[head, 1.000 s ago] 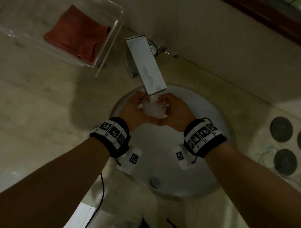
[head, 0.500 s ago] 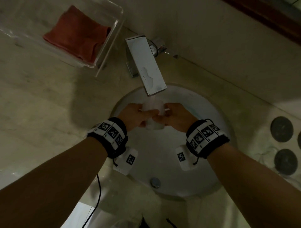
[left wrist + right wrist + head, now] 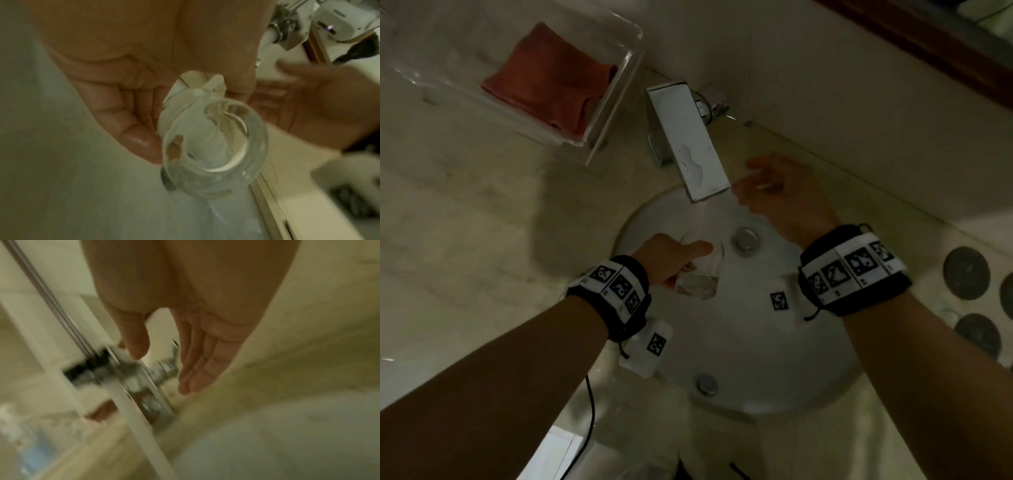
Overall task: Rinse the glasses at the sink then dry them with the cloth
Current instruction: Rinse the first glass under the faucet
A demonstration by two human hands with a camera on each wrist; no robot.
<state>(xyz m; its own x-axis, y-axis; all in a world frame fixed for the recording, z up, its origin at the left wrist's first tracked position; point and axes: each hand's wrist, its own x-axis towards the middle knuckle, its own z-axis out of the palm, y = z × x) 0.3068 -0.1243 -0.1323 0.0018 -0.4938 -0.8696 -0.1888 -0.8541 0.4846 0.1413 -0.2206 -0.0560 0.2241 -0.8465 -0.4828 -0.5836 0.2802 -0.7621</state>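
Left hand (image 3: 667,260) is down in the sink (image 3: 756,342), fingers and thumb wrapped round the clear glass (image 3: 698,274), which sits low over the left half of the basin, tipped on its side with its thick base toward the near rim. From the left wrist view you look almost straight onto that base (image 3: 213,146), the thumb on one side of the glass and the fingers (image 3: 139,138) curled on the other, wet and shining. Right hand (image 3: 780,192) is up at the far right edge of the sink, just beside the end of the flat chrome spout (image 3: 688,144), holding nothing; the right wrist view shows its fingers (image 3: 197,369) straight and close together, thumb apart, hovering near the tap handle (image 3: 164,368) at the back of the counter, whether touching it I cannot tell through the blur. A pale stream falls from the spout's mouth into the basin, and the drain (image 3: 745,240) sits just to the right of the glass. Over at the far left corner of the counter (image 3: 465,222), a folded red cloth (image 3: 551,82) lies in a clear tray (image 3: 619,78), well apart from both hands. Three dark round discs (image 3: 966,273) lie along the counter's right edge.
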